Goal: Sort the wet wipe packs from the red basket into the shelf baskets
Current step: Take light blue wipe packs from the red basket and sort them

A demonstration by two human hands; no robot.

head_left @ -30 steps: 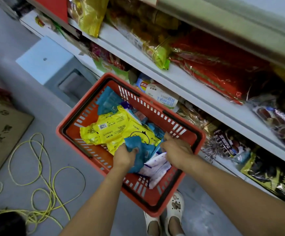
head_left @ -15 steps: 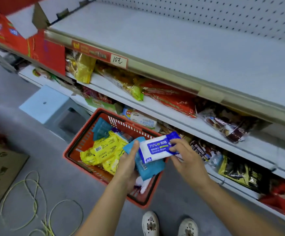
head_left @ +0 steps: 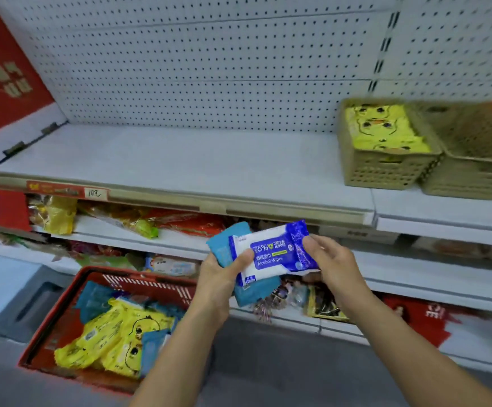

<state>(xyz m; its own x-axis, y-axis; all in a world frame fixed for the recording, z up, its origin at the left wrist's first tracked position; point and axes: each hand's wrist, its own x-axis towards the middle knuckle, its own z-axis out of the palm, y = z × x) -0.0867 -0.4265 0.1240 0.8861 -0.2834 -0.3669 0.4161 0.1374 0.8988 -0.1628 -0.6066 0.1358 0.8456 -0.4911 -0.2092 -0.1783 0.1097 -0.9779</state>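
A blue-and-white alcohol wipe pack (head_left: 271, 254) is held level in front of the shelf edge. My right hand (head_left: 331, 261) pinches its right end and my left hand (head_left: 221, 274) presses its left end with the thumb. Behind it, my left hand also grips a teal wipe pack (head_left: 224, 245). The red basket (head_left: 71, 292) sits on the floor at lower left with yellow duck packs (head_left: 121, 339) and teal packs inside. On the upper shelf at right stand two tan shelf baskets: the left one (head_left: 385, 171) holds yellow duck packs, the right one (head_left: 470, 180) is blurred.
The white upper shelf (head_left: 180, 165) stretches left of the tan baskets under a pegboard back wall. Lower shelves hold snack bags (head_left: 127, 218). A grey-blue stool (head_left: 9, 292) stands left of the red basket. A red sign (head_left: 1, 69) covers the upper left.
Both hands rose out of the red basket with the blue-and-white pack and the teal pack. My view lifted from the floor to the upper shelf, bringing the tan baskets into sight.
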